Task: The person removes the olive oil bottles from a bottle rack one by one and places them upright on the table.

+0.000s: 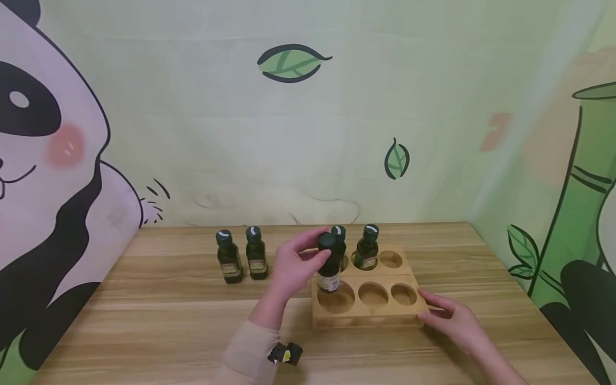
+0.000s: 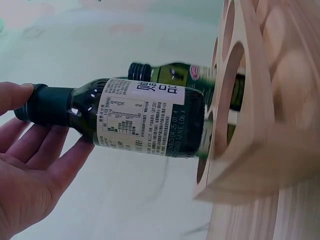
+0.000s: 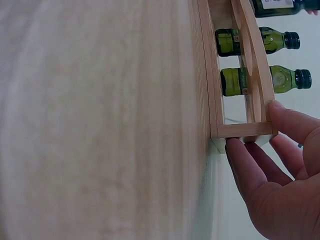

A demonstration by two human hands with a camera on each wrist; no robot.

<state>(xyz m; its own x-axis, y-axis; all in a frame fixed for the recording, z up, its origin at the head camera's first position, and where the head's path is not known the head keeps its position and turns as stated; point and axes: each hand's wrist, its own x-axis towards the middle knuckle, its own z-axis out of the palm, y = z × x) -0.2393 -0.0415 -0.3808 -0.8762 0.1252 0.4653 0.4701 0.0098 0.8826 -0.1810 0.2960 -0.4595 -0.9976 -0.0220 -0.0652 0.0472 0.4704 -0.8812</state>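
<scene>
My left hand (image 1: 294, 269) pinches a small dark green glass bottle (image 1: 329, 281) by its cap and neck. In the left wrist view, this bottle (image 2: 137, 117) shows a white printed label, its base close to a round hole. Below it is a light wooden rack (image 1: 366, 322) with two rows of round holes, the bottle being over the front row's left hole. My right hand (image 1: 454, 323) grips the rack's right end, thumb at the top edge and fingers below. Two similar bottles stand in the back row: one (image 1: 368, 248) in the middle, another (image 1: 339, 235) partly hidden behind the held bottle.
Two more green bottles, one (image 1: 230, 262) and its neighbour (image 1: 257, 256), stand upright on the wood-grain table (image 1: 168, 315) left of my left hand. A printed cloth wall (image 1: 216, 133) rises behind the table's back edge.
</scene>
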